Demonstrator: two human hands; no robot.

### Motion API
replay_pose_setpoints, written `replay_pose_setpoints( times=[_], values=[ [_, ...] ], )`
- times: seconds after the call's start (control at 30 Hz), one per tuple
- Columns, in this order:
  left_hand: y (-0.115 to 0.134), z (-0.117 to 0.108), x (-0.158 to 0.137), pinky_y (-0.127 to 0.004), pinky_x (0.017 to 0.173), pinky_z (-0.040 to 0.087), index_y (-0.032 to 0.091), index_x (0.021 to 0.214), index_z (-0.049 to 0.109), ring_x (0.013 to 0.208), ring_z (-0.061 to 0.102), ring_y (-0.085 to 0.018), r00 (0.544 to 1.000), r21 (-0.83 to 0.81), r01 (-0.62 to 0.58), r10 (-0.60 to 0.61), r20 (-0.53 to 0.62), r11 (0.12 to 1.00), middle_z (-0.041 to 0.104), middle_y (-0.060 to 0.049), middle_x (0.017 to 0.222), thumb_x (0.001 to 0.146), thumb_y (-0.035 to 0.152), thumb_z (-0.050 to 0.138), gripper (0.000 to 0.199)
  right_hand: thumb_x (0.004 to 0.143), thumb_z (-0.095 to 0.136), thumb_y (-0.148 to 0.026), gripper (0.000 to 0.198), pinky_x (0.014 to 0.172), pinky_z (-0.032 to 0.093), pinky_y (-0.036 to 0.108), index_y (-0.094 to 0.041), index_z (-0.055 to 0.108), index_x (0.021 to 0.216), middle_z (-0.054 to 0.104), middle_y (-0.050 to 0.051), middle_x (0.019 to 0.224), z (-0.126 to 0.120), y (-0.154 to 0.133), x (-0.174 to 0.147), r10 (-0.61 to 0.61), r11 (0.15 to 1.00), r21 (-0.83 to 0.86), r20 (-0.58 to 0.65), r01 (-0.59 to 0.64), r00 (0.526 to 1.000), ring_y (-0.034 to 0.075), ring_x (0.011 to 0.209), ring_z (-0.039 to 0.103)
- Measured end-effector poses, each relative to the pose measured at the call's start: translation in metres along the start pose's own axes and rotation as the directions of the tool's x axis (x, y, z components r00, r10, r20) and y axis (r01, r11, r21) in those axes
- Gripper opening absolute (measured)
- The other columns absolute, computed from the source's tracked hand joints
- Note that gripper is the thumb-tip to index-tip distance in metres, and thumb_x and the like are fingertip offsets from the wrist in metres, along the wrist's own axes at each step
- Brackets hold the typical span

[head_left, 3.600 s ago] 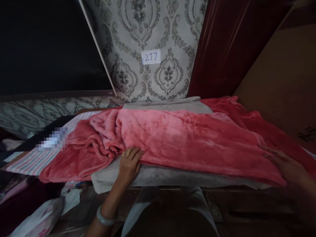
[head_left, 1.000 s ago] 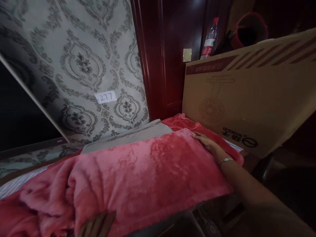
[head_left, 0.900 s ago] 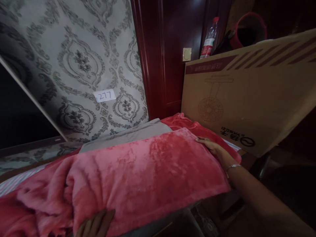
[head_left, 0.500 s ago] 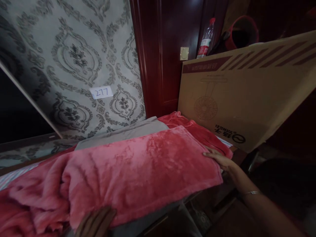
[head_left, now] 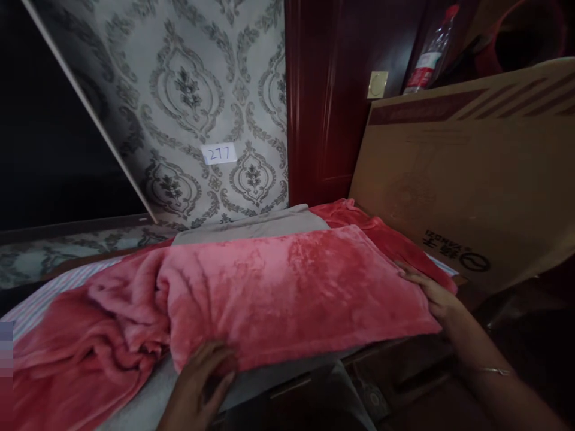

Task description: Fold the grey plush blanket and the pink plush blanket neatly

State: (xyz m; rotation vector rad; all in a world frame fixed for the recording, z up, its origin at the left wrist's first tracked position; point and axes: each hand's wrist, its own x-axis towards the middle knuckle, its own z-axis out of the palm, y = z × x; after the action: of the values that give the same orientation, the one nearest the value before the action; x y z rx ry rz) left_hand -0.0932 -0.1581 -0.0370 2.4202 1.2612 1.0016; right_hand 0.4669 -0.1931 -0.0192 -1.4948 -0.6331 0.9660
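Observation:
A pink-red plush blanket (head_left: 305, 293) lies spread with a straight folded part in the middle and bunched folds at the left. My left hand (head_left: 206, 374) is at its near edge, fingers resting on the pile and thumb apart below them. At the blanket's right edge, my right hand (head_left: 429, 293) lies with its fingers stretched over the border; its thumb is hidden. Under the folded part, a grey cloth (head_left: 251, 227) shows along the far side, and more red blanket shows at the far right.
A large cardboard box (head_left: 404, 161) stands at the right, with a plastic bottle (head_left: 429, 60) behind its top edge. Patterned wallpaper (head_left: 188, 137) bears a paper label (head_left: 220, 153) reading 277. A dark screen-like panel (head_left: 58, 131) stands at the left. Striped cloth (head_left: 67, 287) shows beneath the blanket.
The view has swung left and down, so the scene sits further right. My left hand shows more fully, its thumb now visible. My right hand stays at the blanket's right edge.

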Motion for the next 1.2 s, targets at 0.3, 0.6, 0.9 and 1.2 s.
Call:
replay_pose_setpoints(
  times=[0.3, 0.6, 0.9, 1.2],
  values=[
    [0.044, 0.007, 0.082, -0.046, 0.098, 0.054, 0.022, 0.127, 0.066, 0.111, 0.068, -0.03, 0.868, -0.85, 0.411, -0.427, 0.254, 0.33, 0.064, -0.013, 0.138, 0.077, 0.05, 0.079, 0.059, 0.065, 0.07, -0.022, 0.067, 0.116, 0.037, 0.046, -0.028, 0.066, 0.131, 0.052, 0.004, 0.153, 0.155, -0.089, -0.011, -0.368, 0.924, 0.024, 0.321, 0.381, 0.872, 0.029, 0.145, 0.043],
    [0.011, 0.031, 0.094, -0.042, 0.094, 0.057, 0.02, 0.115, 0.066, 0.102, 0.072, -0.023, 0.759, -0.92, 0.362, -0.526, 0.385, -0.15, 0.069, -0.01, 0.122, 0.084, 0.027, 0.071, 0.032, 0.065, 0.069, -0.017, 0.063, 0.098, 0.053, 0.039, -0.025, 0.067, 0.128, 0.073, 0.005, 0.121, 0.323, -0.029, -0.048, -0.162, 0.952, -0.021, 0.814, 0.307, 0.558, 0.024, 0.113, 0.065],
    [0.015, 0.038, 0.086, -0.034, 0.113, 0.043, 0.023, 0.134, 0.06, 0.127, 0.062, -0.022, 0.749, -0.928, 0.374, -0.592, 0.298, 0.007, 0.07, -0.007, 0.129, 0.076, 0.023, 0.081, 0.061, 0.074, 0.068, -0.041, 0.036, 0.064, 0.053, 0.03, -0.021, 0.074, 0.103, 0.075, 0.004, 0.09, 0.272, -0.009, -0.053, -0.244, 0.949, 0.008, 0.654, 0.316, 0.716, 0.017, 0.068, 0.065],
    [0.022, 0.041, 0.104, -0.035, 0.109, 0.04, 0.021, 0.114, 0.067, 0.126, 0.055, -0.027, 0.856, -0.837, 0.364, -0.502, 0.128, 0.408, 0.065, -0.008, 0.126, 0.069, 0.033, 0.085, 0.049, 0.077, 0.058, -0.046, 0.038, 0.076, 0.053, 0.037, -0.021, 0.072, 0.102, 0.075, 0.01, 0.1, 0.208, 0.01, -0.04, -0.465, 0.869, -0.14, 0.093, 0.474, 0.88, 0.024, 0.086, 0.066]
  ],
)
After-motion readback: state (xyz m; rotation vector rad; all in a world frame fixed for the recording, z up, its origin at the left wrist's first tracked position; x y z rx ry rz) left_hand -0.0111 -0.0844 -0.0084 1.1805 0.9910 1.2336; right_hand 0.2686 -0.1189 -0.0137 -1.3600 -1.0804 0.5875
